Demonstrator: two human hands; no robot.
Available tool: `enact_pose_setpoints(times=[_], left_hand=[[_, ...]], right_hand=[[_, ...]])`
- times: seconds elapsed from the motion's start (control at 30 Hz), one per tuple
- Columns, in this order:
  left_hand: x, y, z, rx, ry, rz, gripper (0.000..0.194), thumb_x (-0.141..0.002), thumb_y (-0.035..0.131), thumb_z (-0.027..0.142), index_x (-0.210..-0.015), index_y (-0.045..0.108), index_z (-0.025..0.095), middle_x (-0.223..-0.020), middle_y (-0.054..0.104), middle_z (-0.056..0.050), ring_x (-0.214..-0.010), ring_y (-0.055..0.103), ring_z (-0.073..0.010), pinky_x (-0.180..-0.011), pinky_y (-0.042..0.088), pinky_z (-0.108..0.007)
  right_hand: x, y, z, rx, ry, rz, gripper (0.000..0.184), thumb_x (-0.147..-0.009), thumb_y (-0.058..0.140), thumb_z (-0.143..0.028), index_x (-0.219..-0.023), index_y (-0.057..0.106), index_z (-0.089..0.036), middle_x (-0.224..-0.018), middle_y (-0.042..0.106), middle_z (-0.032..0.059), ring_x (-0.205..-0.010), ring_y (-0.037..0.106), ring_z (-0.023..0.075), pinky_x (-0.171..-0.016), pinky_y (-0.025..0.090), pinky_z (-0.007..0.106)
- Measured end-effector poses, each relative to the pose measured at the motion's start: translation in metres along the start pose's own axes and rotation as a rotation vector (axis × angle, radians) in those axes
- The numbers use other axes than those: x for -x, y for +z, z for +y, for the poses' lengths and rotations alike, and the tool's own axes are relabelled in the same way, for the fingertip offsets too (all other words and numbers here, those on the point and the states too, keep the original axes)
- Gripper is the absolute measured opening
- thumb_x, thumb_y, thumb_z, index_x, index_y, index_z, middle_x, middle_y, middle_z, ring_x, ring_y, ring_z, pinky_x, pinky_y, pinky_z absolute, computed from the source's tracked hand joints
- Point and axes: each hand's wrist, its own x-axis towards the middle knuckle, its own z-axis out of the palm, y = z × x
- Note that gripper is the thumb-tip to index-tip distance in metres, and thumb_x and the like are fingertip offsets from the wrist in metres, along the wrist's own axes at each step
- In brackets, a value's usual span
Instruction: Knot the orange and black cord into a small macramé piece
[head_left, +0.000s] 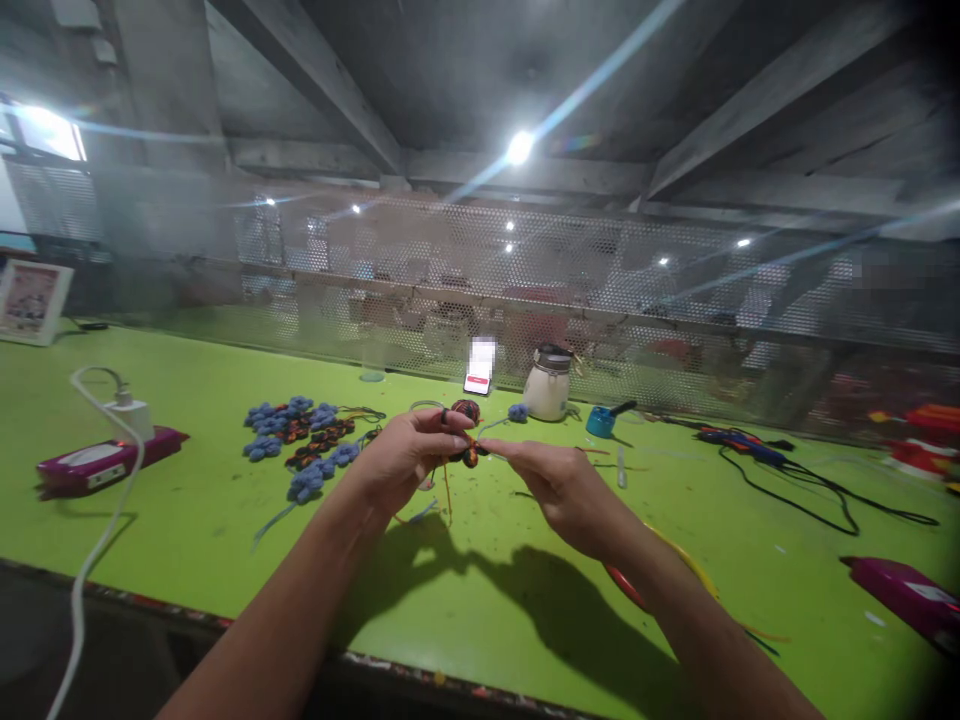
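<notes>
My left hand (409, 450) pinches a small knotted piece of black and orange cord (470, 457) between thumb and fingers, above the green table (465, 620). A loose orange strand hangs below the piece. My right hand (559, 485) meets it from the other side with the index fingertip, its other fingers curled in. The right thumb is hidden. Just behind the hands lies a dark red and black ball (466, 410), with a blue knotted piece (517, 412) to its right. Left of my hands is a cluster of blue knotted pieces (307, 480) and orange-black ones (322, 438).
At the back stand a lit phone (478, 368), a whitish jar (547, 385) and a teal pot (601, 421). A corded tool (750, 445) lies right. Magenta power strips lie left (97, 465) and right (907, 595). A perforated screen (600, 320) borders the table.
</notes>
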Motion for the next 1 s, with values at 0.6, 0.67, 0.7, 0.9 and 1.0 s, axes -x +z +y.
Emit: enact_pose_setpoints(times=[0.6,0.67,0.7,0.9,1.0], left_hand=[[0.004,0.011,-0.001,-0.033,0.052,-0.103,0.066,-0.057,0.068,0.001,-0.121,0.051,0.011,-0.068,0.059,0.0,-0.063,0.056,-0.012,-0.063,0.04,-0.027],[0.004,0.012,-0.002,-0.047,0.095,-0.099,0.072,-0.059,0.069,0.004,-0.127,0.046,0.012,-0.07,0.059,0.0,-0.064,0.056,-0.0123,-0.065,0.041,-0.027],[0.003,0.013,-0.003,-0.058,0.113,-0.094,0.073,-0.06,0.07,0.005,-0.128,0.044,0.012,-0.069,0.06,-0.001,-0.064,0.057,-0.0124,-0.065,0.041,-0.027],[0.003,0.013,-0.006,-0.135,0.168,-0.076,0.071,-0.063,0.072,0.013,-0.128,0.044,0.012,-0.065,0.06,0.0,-0.065,0.06,-0.0147,-0.066,0.041,-0.028],[0.006,0.015,-0.004,-0.188,0.182,-0.065,0.07,-0.062,0.072,0.011,-0.127,0.046,0.011,-0.063,0.061,0.0,-0.063,0.06,-0.0146,-0.064,0.041,-0.028]], right_hand=[[-0.001,0.005,0.007,-0.621,0.242,-0.056,0.035,-0.084,0.048,-0.019,-0.116,0.062,-0.016,-0.053,0.024,-0.0071,-0.047,0.017,0.0078,-0.045,0.015,0.025],[-0.002,0.006,0.008,-0.643,0.25,-0.018,0.034,-0.083,0.048,-0.016,-0.114,0.063,-0.016,-0.052,0.026,-0.0069,-0.047,0.018,0.0075,-0.044,0.015,0.024],[-0.002,0.006,0.008,-0.66,0.247,0.002,0.035,-0.082,0.048,-0.015,-0.114,0.063,-0.017,-0.052,0.027,-0.0068,-0.047,0.019,0.0073,-0.044,0.015,0.023],[-0.003,0.006,0.006,-0.755,0.293,0.025,0.034,-0.078,0.054,-0.016,-0.11,0.065,-0.016,-0.049,0.028,-0.0077,-0.043,0.02,0.0057,-0.04,0.014,0.021],[-0.004,0.007,0.004,-0.847,0.356,0.013,0.036,-0.077,0.057,-0.022,-0.111,0.064,-0.014,-0.046,0.028,-0.0086,-0.041,0.019,0.005,-0.038,0.012,0.021]])
